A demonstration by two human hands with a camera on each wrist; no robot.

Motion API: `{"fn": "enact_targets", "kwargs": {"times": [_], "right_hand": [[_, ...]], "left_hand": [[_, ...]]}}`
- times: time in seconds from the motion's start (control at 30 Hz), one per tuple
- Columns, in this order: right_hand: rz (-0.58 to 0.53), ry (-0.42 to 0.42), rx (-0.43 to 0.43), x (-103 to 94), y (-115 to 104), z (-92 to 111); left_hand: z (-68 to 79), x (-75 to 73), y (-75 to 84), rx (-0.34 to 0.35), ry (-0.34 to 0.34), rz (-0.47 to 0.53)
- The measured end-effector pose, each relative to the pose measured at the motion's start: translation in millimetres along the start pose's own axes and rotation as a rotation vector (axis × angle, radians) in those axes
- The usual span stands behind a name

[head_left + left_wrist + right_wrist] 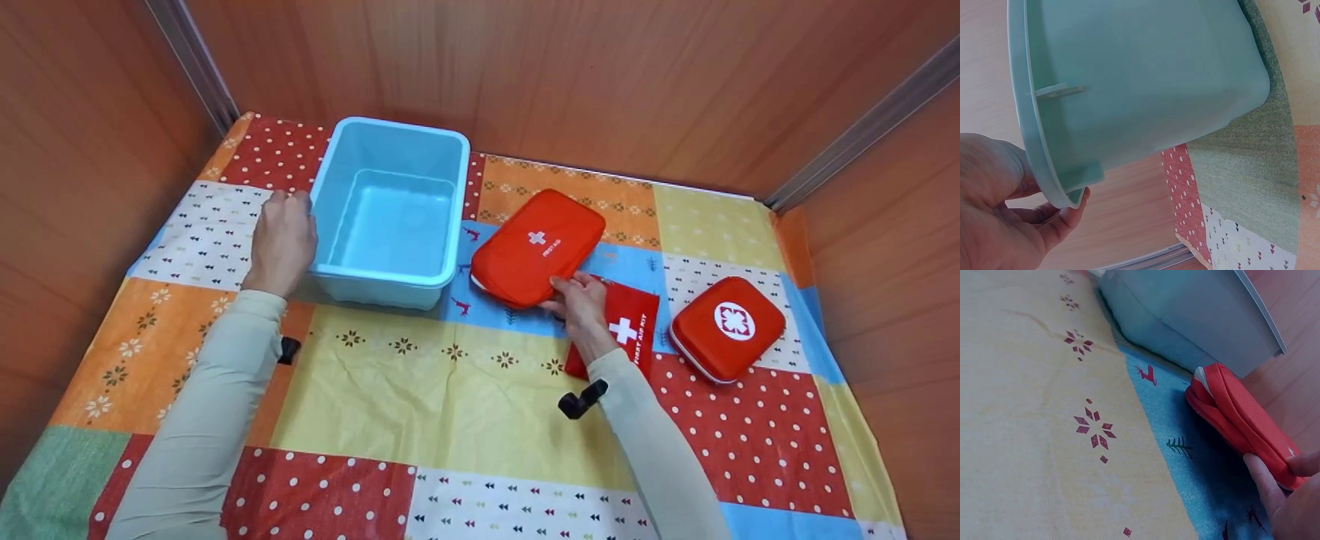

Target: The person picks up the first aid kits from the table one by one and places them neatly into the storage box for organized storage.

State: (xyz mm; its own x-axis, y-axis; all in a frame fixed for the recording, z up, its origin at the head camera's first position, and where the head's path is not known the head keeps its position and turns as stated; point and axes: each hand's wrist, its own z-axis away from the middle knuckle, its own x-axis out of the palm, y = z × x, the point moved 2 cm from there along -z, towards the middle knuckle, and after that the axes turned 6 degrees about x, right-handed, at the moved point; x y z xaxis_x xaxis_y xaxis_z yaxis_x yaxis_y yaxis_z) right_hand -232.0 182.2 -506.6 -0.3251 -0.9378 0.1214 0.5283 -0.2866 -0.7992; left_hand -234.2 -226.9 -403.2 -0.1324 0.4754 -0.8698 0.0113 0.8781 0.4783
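A light blue plastic tub (390, 281) stands at the back left with nothing in it. My left hand (283, 241) grips its left rim; in the left wrist view the fingers (1067, 220) curl under the lip. My right hand (582, 307) pinches the near right edge of a red first aid pouch (536, 244) with a white cross. In the right wrist view, the thumb lies on top of the pouch (1241, 416) and a finger beneath. Partly hidden under the right hand lies a flat red first aid kit bag (634, 311).
Further right sits a red hard-shell case (727, 330) with a white round emblem. A patchwork cloth (375, 390) covers the table. Wooden panels (562, 75) enclose the back and both sides, close behind the tub.
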Motion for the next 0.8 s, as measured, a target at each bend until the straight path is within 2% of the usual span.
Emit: {"fn": "enact_targets", "kwargs": {"times": [0.27, 0.8], "right_hand": [[-0.01, -0.024, -0.044, 1.3, -2, 3], [-0.04, -0.058, -0.093, 5.5, -10, 11]], "left_hand": [[1.2, -0.9, 0.8, 0.014, 0.024, -0.009], [-0.5, -1.2, 1.1, -0.002, -0.003, -0.029]]}}
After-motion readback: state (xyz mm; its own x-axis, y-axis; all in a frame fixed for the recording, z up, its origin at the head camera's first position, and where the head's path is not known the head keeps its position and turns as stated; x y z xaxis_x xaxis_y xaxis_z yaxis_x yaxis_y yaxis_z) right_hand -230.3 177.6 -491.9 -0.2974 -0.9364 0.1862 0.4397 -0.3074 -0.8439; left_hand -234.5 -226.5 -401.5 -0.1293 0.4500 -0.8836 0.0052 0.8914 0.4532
